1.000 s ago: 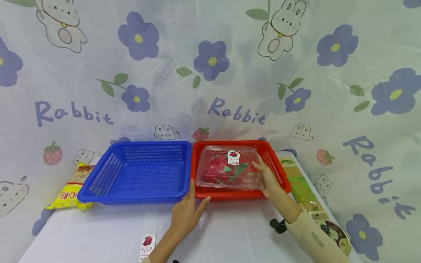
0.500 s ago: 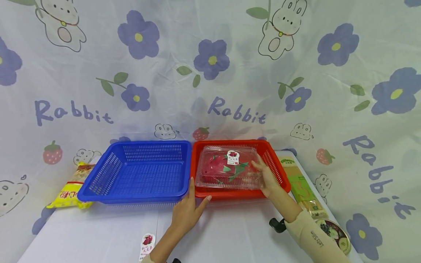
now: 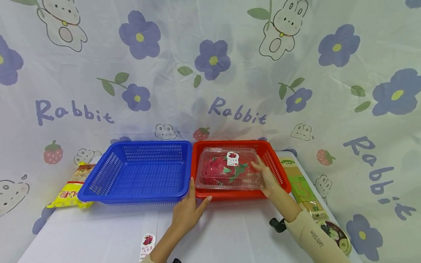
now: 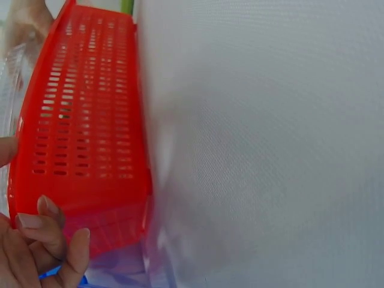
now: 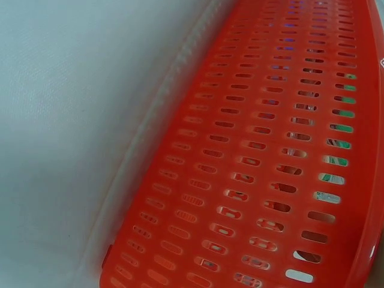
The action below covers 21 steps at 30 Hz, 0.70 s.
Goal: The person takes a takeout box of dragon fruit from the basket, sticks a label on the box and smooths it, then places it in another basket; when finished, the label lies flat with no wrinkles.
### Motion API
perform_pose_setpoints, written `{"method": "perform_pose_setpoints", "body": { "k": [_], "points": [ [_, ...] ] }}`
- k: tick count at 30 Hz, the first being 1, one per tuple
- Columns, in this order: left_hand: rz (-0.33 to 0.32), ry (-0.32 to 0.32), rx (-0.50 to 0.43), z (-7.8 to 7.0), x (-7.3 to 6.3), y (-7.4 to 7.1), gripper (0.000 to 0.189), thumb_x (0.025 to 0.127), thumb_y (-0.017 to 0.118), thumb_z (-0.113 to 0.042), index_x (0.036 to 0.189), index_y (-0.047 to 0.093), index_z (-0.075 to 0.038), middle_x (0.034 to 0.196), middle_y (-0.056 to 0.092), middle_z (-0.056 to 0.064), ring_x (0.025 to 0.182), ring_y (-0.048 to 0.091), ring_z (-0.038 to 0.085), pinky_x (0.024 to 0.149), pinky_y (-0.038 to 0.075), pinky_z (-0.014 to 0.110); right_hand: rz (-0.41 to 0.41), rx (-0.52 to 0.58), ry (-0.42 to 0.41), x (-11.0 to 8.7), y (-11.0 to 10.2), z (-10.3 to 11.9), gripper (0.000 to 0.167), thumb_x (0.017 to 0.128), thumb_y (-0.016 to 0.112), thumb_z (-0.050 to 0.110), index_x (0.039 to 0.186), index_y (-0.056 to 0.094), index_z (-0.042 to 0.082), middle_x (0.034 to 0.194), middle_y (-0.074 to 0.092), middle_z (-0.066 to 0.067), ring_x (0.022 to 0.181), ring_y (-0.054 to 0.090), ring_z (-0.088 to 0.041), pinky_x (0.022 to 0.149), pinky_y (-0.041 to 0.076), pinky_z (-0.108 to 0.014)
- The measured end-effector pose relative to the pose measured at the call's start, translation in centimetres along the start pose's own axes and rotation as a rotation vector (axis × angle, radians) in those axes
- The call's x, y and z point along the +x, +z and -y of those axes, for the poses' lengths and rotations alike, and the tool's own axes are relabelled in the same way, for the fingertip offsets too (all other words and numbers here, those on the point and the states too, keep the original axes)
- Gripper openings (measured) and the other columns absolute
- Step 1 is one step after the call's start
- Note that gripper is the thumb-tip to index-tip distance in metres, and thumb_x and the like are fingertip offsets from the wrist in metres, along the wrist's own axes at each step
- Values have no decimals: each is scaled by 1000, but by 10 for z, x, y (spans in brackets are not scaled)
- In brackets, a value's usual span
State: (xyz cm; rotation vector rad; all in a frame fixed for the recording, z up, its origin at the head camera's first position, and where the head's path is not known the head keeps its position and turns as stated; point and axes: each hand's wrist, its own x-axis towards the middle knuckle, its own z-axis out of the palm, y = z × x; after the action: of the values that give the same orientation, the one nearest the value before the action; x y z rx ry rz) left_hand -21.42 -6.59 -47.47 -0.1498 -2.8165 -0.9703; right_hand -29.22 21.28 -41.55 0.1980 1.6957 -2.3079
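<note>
A clear plastic box [image 3: 243, 179] with a pink dragon fruit [image 3: 215, 166] and a white label on its lid sits slightly tilted in the red basket [image 3: 277, 168]. My right hand [image 3: 268, 179] grips the box's right side, fingers over the lid's edge; in the right wrist view the hand is out of sight and the red basket's slotted wall fills much of the picture. At the basket's front left corner, my left hand [image 3: 187, 212] holds the rim, with the thumb at the top edge and curled fingers [image 4: 45, 228] against the outer wall.
A blue basket [image 3: 131, 200] stands directly left of the red one. Beyond it lies a yellow bag [image 3: 70, 193]. At the right are a green noodle packet [image 3: 300, 186] and a round-lidded tub [image 3: 335, 235]. A dragon fruit tag [image 3: 147, 244] lies in front.
The plastic box has sunk very slightly toward the front of the red basket in my right hand. Both hands stay almost where they were.
</note>
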Motion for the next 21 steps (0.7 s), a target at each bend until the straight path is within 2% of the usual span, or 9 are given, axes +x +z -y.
{"method": "perform_pose_setpoints", "body": {
  "k": [5, 14, 21],
  "points": [
    [1, 4, 7, 1, 0, 1, 99, 90, 61, -58, 160, 11, -7, 56, 39, -5, 46, 38, 9, 48, 34, 24, 3, 5, 11, 2, -1, -1, 68, 104, 43, 29, 159, 4, 40, 162, 25, -5, 144, 29, -33, 115, 29, -55],
    [6, 1, 16, 2, 1, 2, 100, 90, 60, -60, 160, 10, -7, 55, 39, -5, 46, 38, 9, 48, 34, 25, -2, -52, 21, 4, -1, -3, 66, 104, 43, 30, 158, 7, 42, 155, 35, -6, 118, 53, -24, 99, 49, -41],
    [8, 0, 9, 2, 0, 1, 100, 91, 61, -59, 160, 9, -8, 55, 41, -4, 45, 39, 9, 49, 35, 25, 9, -54, 30, 5, -2, -3, 67, 104, 43, 31, 159, 5, 41, 159, 32, -7, 129, 48, -31, 103, 47, -43]
  ]
}}
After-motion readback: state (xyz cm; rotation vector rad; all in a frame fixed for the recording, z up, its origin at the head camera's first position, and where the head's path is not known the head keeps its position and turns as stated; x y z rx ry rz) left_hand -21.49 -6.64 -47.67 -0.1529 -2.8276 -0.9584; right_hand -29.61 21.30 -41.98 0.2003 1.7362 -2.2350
